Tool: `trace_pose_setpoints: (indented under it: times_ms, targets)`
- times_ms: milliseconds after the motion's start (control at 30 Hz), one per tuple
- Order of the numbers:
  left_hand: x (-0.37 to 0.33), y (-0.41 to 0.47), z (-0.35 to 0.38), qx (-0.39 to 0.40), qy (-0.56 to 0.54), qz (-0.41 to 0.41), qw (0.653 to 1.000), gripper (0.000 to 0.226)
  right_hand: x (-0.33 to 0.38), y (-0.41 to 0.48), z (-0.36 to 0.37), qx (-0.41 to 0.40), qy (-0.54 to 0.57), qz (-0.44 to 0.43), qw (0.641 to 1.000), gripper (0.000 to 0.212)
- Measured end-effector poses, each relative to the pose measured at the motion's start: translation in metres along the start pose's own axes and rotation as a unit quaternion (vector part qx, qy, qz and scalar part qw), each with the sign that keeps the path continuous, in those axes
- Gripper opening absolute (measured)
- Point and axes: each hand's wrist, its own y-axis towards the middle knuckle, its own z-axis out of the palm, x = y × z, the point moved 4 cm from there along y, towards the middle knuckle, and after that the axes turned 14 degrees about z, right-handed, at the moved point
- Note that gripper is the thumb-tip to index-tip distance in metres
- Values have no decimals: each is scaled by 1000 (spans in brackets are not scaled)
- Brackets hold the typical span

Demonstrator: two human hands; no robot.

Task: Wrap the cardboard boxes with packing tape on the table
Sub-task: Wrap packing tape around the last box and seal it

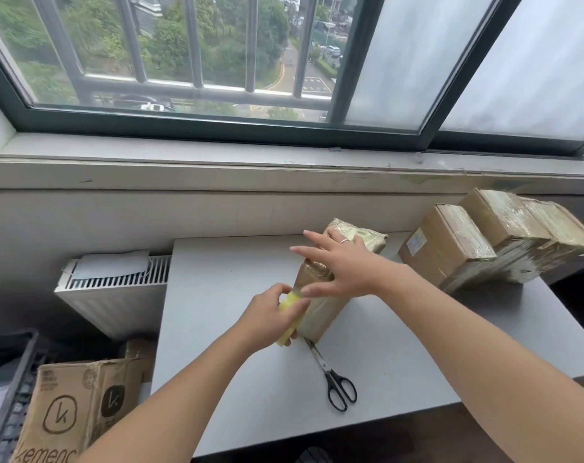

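The cardboard box (322,315) I'm wrapping lies near the middle of the grey table (230,369). Its long axis runs away from me, from the near end by my left hand toward the far right, where its glossy, tape-covered end points at the wall under the window. My right hand (342,267) hides the middle of its top, so I can't make out the seam there. The yellow tape roll (288,330) is mostly hidden too. Only a strip of its rim shows, pressed against the box's near left side, and I can't tell whether a length of tape runs from it onto the cardboard.

My left hand (267,315) is curled round the roll, thumb over the top, forearm coming in from the lower left. My right hand lies flat, palm down, fingers straight and spread, holding the box down without gripping it.

Black-handled scissors (334,379) lie closed just in front of the box, tips at its near corner. A stack of wrapped boxes (484,242) sits well apart at the far right, cut off by the frame edge. A printed carton (76,406) stands beside the table, lower left.
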Motion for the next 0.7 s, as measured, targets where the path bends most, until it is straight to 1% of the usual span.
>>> trace_pose_setpoints:
  times_ms: [33,100,133,200,267,300,367,433,500,533,600,667,700]
  targets:
    - [2,2,0,-4,1,-5,1000,38,-2,-3,-2,34,-28,-10,999,105]
    - [5,6,2,-14,-10,-14,1000,37,-2,-11,-2,65,-107,-11,992,136]
    - [6,7,3,-18,-16,-17,1000,37,1,-14,0,63,-143,-12,988,145]
    - [9,9,2,-17,-24,-22,999,38,16,-19,8,38,-199,-33,979,152]
    - [8,11,1,-15,-27,-26,999,38,32,-24,15,19,-237,-50,970,149]
    - [5,11,0,-15,-23,-22,999,38,35,-24,16,15,-254,-42,966,144]
    - [-1,10,-4,-17,1,-3,1000,37,34,-23,13,-6,-272,-15,962,125]
    - [-9,11,-19,-34,66,36,997,37,27,-17,8,-47,-277,-23,959,107]
    - [-25,12,-44,-57,119,101,986,35,19,-14,-1,-77,-249,-58,964,96]
    - [-37,13,-58,-71,139,140,978,34,14,-12,-9,-90,-211,-72,971,95]
    - [-67,15,-84,-106,194,208,953,35,8,-9,-34,-114,-66,-71,989,101]
    - [-93,20,-104,-113,226,248,935,39,2,-6,-52,-105,75,-64,990,108]
    - [-103,22,-111,-105,243,259,929,44,-2,-4,-56,-100,117,-64,986,111]
